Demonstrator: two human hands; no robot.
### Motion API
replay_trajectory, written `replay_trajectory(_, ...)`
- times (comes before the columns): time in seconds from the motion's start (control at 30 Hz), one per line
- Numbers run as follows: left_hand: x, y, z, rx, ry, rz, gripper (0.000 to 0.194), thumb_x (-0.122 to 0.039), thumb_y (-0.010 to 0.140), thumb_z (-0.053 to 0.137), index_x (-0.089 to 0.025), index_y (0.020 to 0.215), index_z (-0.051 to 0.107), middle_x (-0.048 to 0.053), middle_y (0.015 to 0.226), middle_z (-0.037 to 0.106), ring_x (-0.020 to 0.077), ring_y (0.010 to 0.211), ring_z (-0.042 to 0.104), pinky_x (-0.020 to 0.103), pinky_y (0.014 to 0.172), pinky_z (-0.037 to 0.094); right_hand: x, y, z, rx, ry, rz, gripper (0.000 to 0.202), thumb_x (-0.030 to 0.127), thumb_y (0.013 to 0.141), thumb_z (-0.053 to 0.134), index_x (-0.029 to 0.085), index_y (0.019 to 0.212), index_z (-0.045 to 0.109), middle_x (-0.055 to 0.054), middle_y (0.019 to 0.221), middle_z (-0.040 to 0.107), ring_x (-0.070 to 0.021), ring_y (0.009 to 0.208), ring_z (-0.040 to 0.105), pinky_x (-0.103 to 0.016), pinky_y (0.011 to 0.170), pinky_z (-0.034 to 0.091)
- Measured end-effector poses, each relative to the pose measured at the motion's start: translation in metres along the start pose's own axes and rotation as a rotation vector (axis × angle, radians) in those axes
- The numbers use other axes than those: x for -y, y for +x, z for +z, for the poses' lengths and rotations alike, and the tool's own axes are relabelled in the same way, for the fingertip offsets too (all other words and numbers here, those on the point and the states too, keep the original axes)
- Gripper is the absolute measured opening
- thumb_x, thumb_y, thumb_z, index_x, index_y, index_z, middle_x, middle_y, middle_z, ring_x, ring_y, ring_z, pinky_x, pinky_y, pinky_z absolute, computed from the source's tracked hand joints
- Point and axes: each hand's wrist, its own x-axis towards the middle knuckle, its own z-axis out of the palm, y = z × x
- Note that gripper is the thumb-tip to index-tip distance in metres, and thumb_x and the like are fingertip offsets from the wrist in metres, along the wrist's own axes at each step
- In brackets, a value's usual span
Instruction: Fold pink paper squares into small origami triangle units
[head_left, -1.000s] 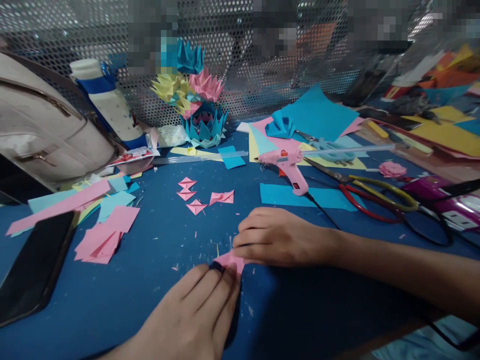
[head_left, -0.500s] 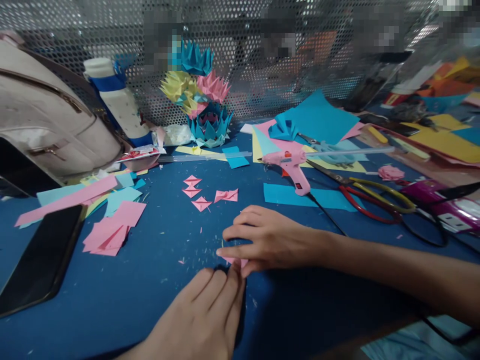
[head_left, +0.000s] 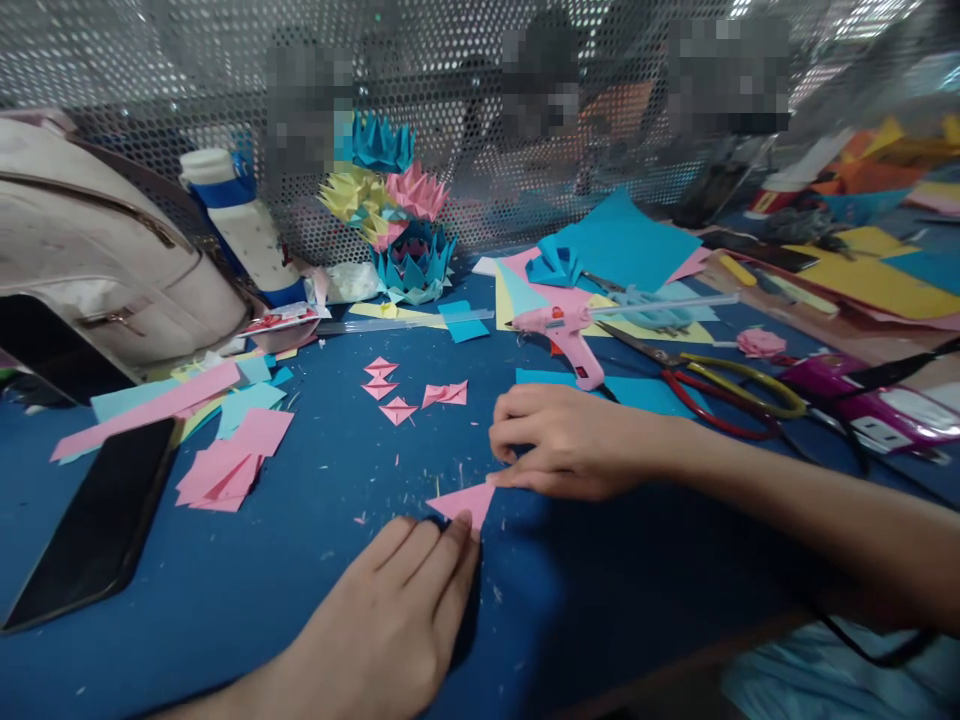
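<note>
A pink paper triangle, folded from a small sheet, lies on the blue tabletop. My left hand presses its lower corner, the fingertips close together on the paper. With fingers curled, my right hand pinches the triangle's upper right corner between thumb and forefinger. Beyond the hands are several small folded pink pieces, one a crumpled bow-like piece. To the left is a stack of pink paper squares.
A black phone lies at left, near paper strips. A pink glue gun, scissors and a purple power strip are at right. Paper flowers, a bottle and a backpack stand behind.
My right hand has shifted right and away, uncovering the pink triangle that its fingers partly hid. My left hand stays pressed on the lower corner. The view has shifted slightly.
</note>
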Motion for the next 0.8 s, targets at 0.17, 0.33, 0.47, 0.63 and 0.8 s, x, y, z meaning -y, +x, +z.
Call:
replay_trajectory(0.17, 0.014, 0.002, 0.005, -0.004, -0.309, -0.046, 0.034, -0.007, 0.099, 0.036, -0.008, 0.127, 0.055, 0.012, 0.113, 0.067, 0.0226, 0.093, 0.057, 0.036, 0.084, 0.04, 0.0, -0.004, 0.006, -0.057, -0.076, -0.034, 0.044, 0.029, 0.104, 0.042, 0.017, 0.068, 0.064, -0.003, 0.074, 0.061, -0.0156, 0.073, 0.045, -0.033, 0.067, 0.03)
replay_trajectory(0.33, 0.037, 0.012, 0.011, 0.04, -0.571, -0.329, 0.026, -0.027, 0.094, 0.067, -0.019, 0.113, 0.052, 0.003, 0.108, 0.063, 0.0193, 0.096, 0.055, 0.035, 0.088, 0.037, 0.007, 0.003, 0.026, -0.198, -0.22, -0.044, 0.037, 0.045, 0.104, 0.043, 0.019, 0.096, 0.067, -0.003, 0.083, 0.063, -0.0164, 0.076, 0.047, -0.031, 0.062, 0.025)
replay_trajectory(0.47, 0.042, 0.017, 0.016, 0.057, -0.63, -0.419, 0.022, -0.026, 0.092, 0.07, -0.021, 0.105, 0.053, 0.0, 0.099, 0.062, 0.018, 0.091, 0.055, 0.035, 0.088, 0.036, 0.013, 0.009, 0.034, -0.153, -0.164, 0.033, 0.04, 0.047, 0.105, 0.039, 0.018, 0.098, 0.065, -0.004, 0.088, 0.063, -0.0159, 0.076, 0.05, -0.029, 0.062, 0.029)
replay_trajectory(0.63, 0.041, 0.021, 0.019, 0.042, -0.662, -0.478, 0.017, -0.028, 0.09, 0.071, -0.02, 0.096, 0.057, 0.001, 0.1, 0.061, 0.0193, 0.094, 0.055, 0.036, 0.088, 0.036, 0.016, 0.01, 0.037, -0.231, 0.155, 0.228, 0.026, 0.03, 0.103, 0.045, 0.016, 0.094, 0.065, -0.004, 0.085, 0.065, -0.0136, 0.076, 0.054, -0.025, 0.066, 0.036)
replay_trajectory(0.8, 0.046, 0.025, 0.017, -0.011, -0.768, -0.579, 0.009, -0.025, 0.09, 0.064, -0.019, 0.084, 0.063, 0.003, 0.101, 0.064, 0.0206, 0.099, 0.058, 0.038, 0.092, 0.039, 0.018, 0.01, 0.035, -0.291, 0.509, 0.479, 0.018, 0.026, 0.095, 0.054, 0.015, 0.084, 0.064, 0.002, 0.07, 0.057, -0.0092, 0.06, 0.047, -0.021, 0.057, 0.033)
